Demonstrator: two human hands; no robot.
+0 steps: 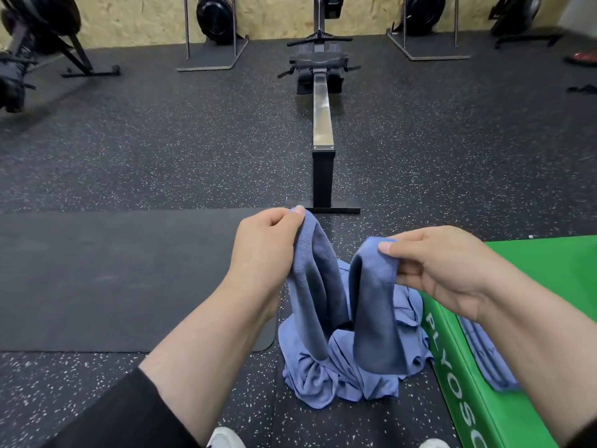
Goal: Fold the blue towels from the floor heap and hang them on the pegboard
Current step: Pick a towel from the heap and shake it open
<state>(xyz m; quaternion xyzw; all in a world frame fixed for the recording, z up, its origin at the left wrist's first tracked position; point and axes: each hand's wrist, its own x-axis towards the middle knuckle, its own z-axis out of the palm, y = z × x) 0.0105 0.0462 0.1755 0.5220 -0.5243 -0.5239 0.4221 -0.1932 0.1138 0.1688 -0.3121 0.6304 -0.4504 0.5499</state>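
Left hand (265, 244) and right hand (442, 266) each pinch a blue cloth towel (371, 305) above the crumpled blue towel heap (339, 379), between a green plyo box (504, 376) and a black rubber mat (113, 279); a rowing machine (323, 124) stands ahead.

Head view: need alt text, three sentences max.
Both hands lift one blue towel over the floor heap, the left hand and right hand each pinching an upper edge. A green plyo box stands to the right with another blue towel on it. A rowing machine lies ahead.

Blue towel (371, 305) held up — sagging, above crumpled floor heap (342, 379)
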